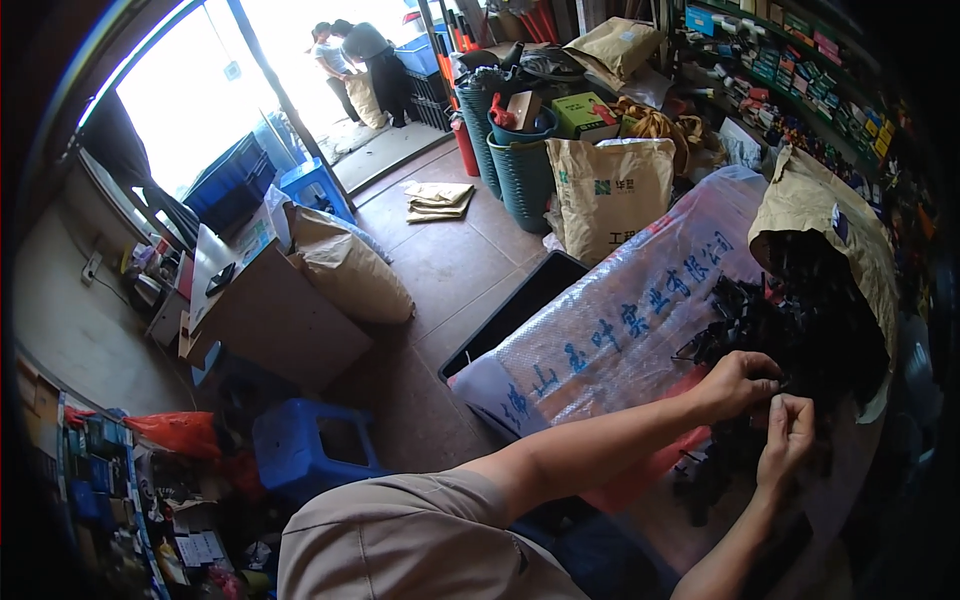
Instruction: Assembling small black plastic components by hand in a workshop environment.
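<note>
Both our left hand (741, 386) and right hand (784, 440) pinch closed, on what we cannot tell; a slack grip could lose pieces among the black parts (738, 322).

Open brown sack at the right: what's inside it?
Black pieces show at the mouth of the brown sack. Whatever lies deeper is lost in shadow or covered by the paper.

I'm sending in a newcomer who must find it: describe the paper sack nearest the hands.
Start with the big translucent plastic sheet with blue lettering, right of centre. Go right along it, past the person's left hand, to a brown paper sack. Unlike the other brown sacks, it has a wide dark mouth with loose black pieces heaped at it.
</note>
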The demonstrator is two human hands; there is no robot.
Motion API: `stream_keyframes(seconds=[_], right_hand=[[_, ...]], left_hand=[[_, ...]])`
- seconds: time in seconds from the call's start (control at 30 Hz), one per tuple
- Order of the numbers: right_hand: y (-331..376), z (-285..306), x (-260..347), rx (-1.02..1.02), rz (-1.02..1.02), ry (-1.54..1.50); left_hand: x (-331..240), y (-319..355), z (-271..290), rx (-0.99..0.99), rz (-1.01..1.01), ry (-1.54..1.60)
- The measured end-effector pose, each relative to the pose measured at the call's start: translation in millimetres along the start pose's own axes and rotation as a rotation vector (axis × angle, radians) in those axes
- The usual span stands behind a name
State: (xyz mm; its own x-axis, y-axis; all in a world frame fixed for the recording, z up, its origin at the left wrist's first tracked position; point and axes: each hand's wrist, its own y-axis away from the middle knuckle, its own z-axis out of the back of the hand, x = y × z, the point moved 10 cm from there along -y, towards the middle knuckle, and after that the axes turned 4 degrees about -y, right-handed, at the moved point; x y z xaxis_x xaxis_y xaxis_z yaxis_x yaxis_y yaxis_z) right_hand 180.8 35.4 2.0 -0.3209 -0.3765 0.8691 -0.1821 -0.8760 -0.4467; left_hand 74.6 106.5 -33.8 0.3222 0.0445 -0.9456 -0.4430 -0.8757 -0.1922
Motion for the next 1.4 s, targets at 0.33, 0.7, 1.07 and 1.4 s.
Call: stream_keyframes(seconds=[0.33, 0.7, 1.07, 1.4], right_hand=[[-6, 20, -12, 0.025, -0.02, 0.023], [-4, 25, -27, 0.007, -0.097, -0.09], [-1, 23, -42, -0.003, -0.142, -0.24], [-6, 12, 2, -0.175, 0.005, 0.0]], left_hand=[[-15, 9, -19, 0.309, 0.05, -0.059], [-24, 9, -18, 0.199, -0.159, -0.3], [-19, 9, -9, 0.053, -0.082, -0.329], [-26, 10, -2, -0.02, -0.218, -0.476]])
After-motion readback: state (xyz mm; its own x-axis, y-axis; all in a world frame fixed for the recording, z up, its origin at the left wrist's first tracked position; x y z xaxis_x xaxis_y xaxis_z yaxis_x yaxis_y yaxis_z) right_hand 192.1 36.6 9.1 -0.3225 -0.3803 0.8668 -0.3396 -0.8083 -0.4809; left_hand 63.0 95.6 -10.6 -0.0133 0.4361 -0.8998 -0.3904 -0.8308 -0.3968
